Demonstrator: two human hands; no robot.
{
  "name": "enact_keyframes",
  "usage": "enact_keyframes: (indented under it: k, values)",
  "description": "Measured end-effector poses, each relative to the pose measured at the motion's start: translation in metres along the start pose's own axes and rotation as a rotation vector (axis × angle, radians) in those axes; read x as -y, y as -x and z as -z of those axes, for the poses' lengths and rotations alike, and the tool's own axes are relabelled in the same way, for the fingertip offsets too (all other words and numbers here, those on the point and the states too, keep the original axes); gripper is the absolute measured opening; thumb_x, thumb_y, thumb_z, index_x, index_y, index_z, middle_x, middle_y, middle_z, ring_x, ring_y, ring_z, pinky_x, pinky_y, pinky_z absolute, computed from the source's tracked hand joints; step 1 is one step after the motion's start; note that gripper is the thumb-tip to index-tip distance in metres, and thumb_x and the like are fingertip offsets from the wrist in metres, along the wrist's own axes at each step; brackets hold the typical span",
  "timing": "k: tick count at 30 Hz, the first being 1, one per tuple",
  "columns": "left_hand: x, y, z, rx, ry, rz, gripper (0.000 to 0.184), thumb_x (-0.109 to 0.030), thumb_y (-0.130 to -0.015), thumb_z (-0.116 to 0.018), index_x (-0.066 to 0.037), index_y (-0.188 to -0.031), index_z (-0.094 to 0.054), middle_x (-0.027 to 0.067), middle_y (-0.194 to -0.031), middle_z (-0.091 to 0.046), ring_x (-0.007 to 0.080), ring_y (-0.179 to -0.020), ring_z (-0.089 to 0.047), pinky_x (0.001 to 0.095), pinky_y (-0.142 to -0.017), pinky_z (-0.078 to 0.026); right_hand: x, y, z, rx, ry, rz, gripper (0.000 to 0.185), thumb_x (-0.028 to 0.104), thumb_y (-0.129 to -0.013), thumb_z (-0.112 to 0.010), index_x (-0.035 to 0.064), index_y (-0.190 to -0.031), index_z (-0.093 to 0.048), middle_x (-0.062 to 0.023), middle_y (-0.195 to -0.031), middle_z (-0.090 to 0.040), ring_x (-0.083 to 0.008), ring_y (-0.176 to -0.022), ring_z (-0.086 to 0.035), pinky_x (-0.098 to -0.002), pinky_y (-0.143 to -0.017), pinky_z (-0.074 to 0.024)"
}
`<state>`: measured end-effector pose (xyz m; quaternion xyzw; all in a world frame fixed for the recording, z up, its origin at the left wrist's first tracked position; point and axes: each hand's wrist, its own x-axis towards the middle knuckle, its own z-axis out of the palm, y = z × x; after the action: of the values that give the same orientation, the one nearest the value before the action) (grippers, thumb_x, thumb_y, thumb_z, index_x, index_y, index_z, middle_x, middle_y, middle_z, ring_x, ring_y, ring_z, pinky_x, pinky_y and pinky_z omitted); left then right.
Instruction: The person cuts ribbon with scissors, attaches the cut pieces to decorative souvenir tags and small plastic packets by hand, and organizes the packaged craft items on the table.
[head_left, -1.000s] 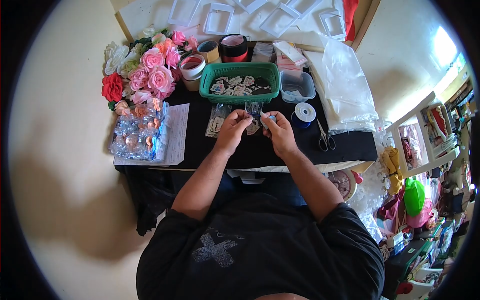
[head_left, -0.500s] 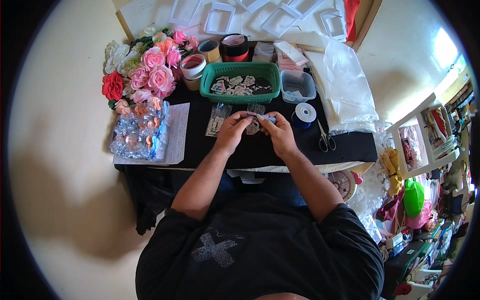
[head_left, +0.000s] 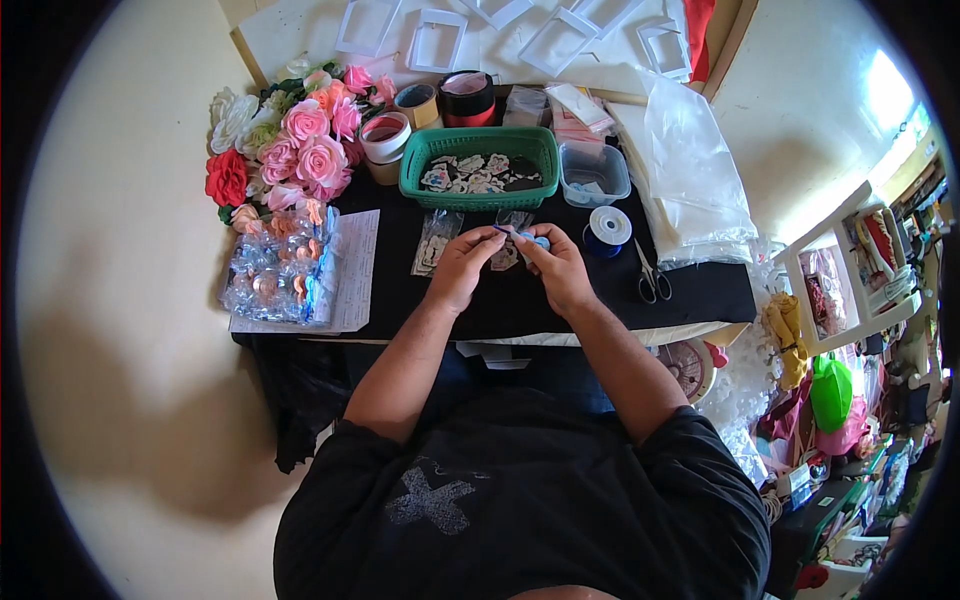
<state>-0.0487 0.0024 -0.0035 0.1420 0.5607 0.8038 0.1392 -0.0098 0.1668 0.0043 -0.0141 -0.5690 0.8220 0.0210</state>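
My left hand (head_left: 462, 268) and my right hand (head_left: 560, 268) meet over the table's front half, fingers closed in pinches. Between the fingertips shows a short dark blue ribbon (head_left: 501, 230), its left end in my left hand. A small light blue piece (head_left: 541, 242) sticks out of my right hand's fingers; its exact kind is too small to make out. Below and beside the hands lie clear plastic bags (head_left: 433, 248) with pale cut-out shapes. Just beyond stands a green basket (head_left: 480, 200) of similar printed cut-outs. A spool of blue ribbon (head_left: 607, 232) stands right of my right hand.
Scissors (head_left: 653, 277) lie at the right, near white plastic sheets (head_left: 695, 180). Behind the hands are a clear tub (head_left: 595, 180) and tape rolls (head_left: 386, 137). Artificial flowers (head_left: 305, 150) and wrapped bundles (head_left: 275, 270) on papers (head_left: 357, 270) occupy the left.
Both hands stay nearly in place, with only slight finger movement around the blue ribbon and the light blue piece. The view shifts very slightly.
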Motion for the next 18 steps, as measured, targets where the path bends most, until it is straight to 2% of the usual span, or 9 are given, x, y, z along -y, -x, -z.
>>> enact_keyframes:
  k: [5,11,14,16,18]
  values:
    - [-0.004,0.001,0.001,0.046,0.094,0.012,0.025,-0.014,-0.093,-0.056,0.0,-0.112,-0.067,0.007,-0.107,-0.068,0.0125,-0.101,-0.06,0.0247,-0.093,-0.043,0.001,0.0,0.0,0.011,0.009,-0.012,0.014,0.016,-0.09,-0.069,0.0078,-0.096,-0.059,0.0051,-0.079,-0.053,-0.0033,-0.068,-0.045,-0.0187,-0.061,-0.0352]
    - [0.0,0.0,-0.001,0.031,-0.045,-0.021,0.024,-0.012,-0.094,-0.054,-0.001,-0.112,-0.067,0.0089,-0.115,-0.066,0.0152,-0.107,-0.059,0.0272,-0.098,-0.041,-0.004,-0.002,0.005,0.04,0.005,-0.009,0.015,0.016,-0.09,-0.069,0.0074,-0.095,-0.059,0.0058,-0.078,-0.054,-0.0026,-0.069,-0.045,-0.0189,-0.061,-0.0352]
    - [0.003,-0.001,0.0,0.031,-0.089,-0.068,0.024,-0.009,-0.094,-0.055,-0.002,-0.115,-0.064,0.0071,-0.108,-0.066,0.0128,-0.102,-0.059,0.0257,-0.094,-0.043,-0.002,-0.001,0.004,0.042,0.031,0.001,0.014,0.016,-0.09,-0.069,0.0073,-0.095,-0.06,0.0052,-0.079,-0.055,-0.0032,-0.07,-0.047,-0.0194,-0.063,-0.0369]
    - [0.005,-0.002,0.0,-0.005,-0.004,-0.031,0.021,-0.008,-0.092,-0.058,-0.002,-0.113,-0.062,0.0038,-0.098,-0.064,0.0094,-0.096,-0.058,0.0233,-0.087,-0.045,-0.003,-0.001,0.003,0.044,0.047,0.009,0.014,0.017,-0.09,-0.069,0.0073,-0.096,-0.06,0.0048,-0.08,-0.056,-0.0036,-0.071,-0.047,-0.0198,-0.064,-0.0379]
    - [0.004,-0.001,0.001,0.0,-0.019,-0.02,0.019,-0.007,-0.092,-0.059,-0.003,-0.11,-0.061,0.0026,-0.096,-0.062,0.0081,-0.093,-0.057,0.0221,-0.084,-0.045,-0.005,-0.003,0.005,0.045,0.055,0.012,0.014,0.017,-0.09,-0.069,0.0071,-0.096,-0.06,0.0039,-0.081,-0.057,-0.0043,-0.072,-0.049,-0.0206,-0.066,-0.0392]
